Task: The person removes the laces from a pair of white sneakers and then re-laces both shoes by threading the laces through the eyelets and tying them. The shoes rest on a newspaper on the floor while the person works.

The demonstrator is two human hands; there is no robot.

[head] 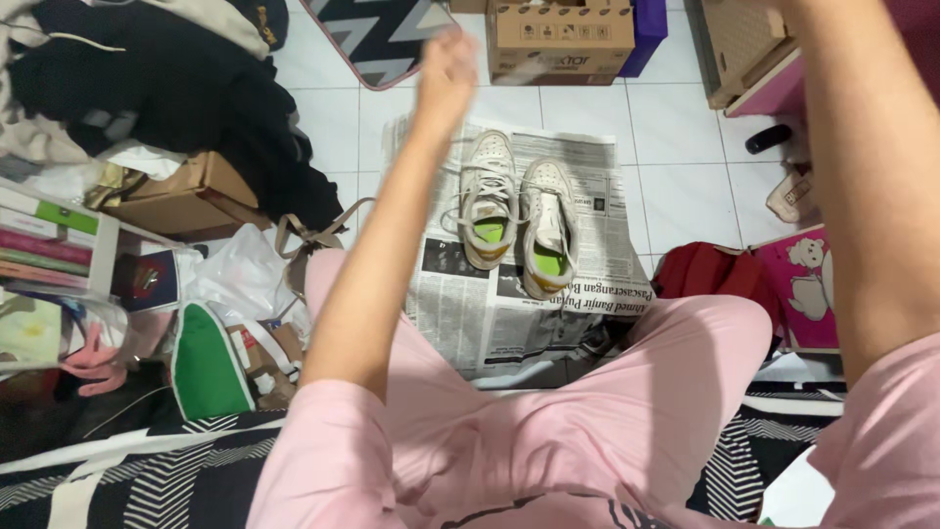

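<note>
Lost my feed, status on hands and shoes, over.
Left hand raised, empty, blurred. Right hand out of frame. Pair of white sneakers side by side on newspaper, untouched. Nothing on them.

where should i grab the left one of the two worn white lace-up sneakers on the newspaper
Probably at the heel collar of the left white sneaker, coming from above on the near side. It stands upright on the newspaper with its heel towards the person and its opening up, green insole showing. The right sneaker crowds its inner side.
</note>
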